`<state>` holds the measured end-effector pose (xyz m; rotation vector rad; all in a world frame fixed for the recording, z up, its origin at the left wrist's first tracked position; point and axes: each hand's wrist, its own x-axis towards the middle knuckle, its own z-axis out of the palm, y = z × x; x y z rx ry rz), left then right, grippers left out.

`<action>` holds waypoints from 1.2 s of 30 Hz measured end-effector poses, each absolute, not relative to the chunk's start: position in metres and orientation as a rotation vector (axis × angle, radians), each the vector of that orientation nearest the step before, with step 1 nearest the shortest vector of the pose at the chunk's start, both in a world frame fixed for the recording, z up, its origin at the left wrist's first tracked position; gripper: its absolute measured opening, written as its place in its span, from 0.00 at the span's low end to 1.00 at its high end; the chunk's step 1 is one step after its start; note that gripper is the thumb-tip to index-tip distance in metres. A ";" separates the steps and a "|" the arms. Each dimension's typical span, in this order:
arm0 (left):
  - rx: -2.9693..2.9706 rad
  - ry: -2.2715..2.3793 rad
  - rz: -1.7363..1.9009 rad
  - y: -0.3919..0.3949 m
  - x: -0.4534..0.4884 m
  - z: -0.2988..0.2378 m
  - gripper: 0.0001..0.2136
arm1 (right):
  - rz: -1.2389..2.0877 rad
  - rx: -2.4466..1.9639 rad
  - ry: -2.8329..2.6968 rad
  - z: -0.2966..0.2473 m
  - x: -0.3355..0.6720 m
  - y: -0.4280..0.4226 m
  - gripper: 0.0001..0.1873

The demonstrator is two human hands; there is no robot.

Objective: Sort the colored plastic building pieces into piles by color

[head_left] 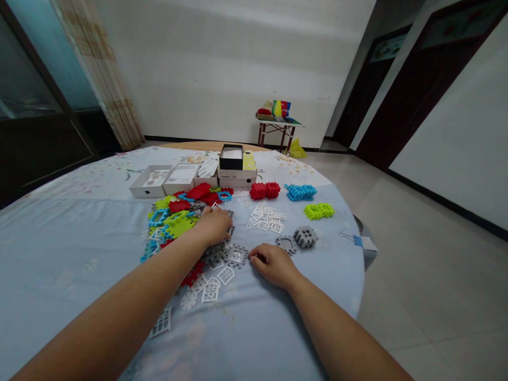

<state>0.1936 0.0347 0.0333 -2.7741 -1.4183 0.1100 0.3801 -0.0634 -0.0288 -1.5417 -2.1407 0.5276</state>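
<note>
My left hand [214, 225] rests palm down on a mixed heap of flat plastic building pieces [175, 221], its fingers curled over grey ones; what they grip is hidden. My right hand [273, 264] lies on the cloth with fingers bent, fingertips touching a grey square piece [236, 256]. White window-like pieces [212, 289] lie between my forearms. Sorted piles sit beyond: red [264, 190], blue [300, 192], yellow-green [319, 211], white [268, 218] and grey [304, 237].
A round table under a pale blue cloth [68, 250] carries open white boxes [171, 179] and a black-lined box [232, 157] at the back. A small stand with colourful items [278, 118] stands by the far wall. Tiled floor lies to the right.
</note>
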 end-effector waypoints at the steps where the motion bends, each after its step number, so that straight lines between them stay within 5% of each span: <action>1: -2.770 -1.426 0.135 0.035 0.194 0.035 0.09 | 0.530 -1.540 -2.141 -0.029 0.380 -0.063 0.11; 20: -2.736 -1.512 0.248 0.047 0.193 0.036 0.13 | 0.556 -1.529 -2.141 -0.025 0.380 -0.064 0.11; 36: -2.915 -1.673 -0.358 0.068 0.206 0.041 0.16 | 0.569 -1.519 -2.158 -0.027 0.382 -0.061 0.12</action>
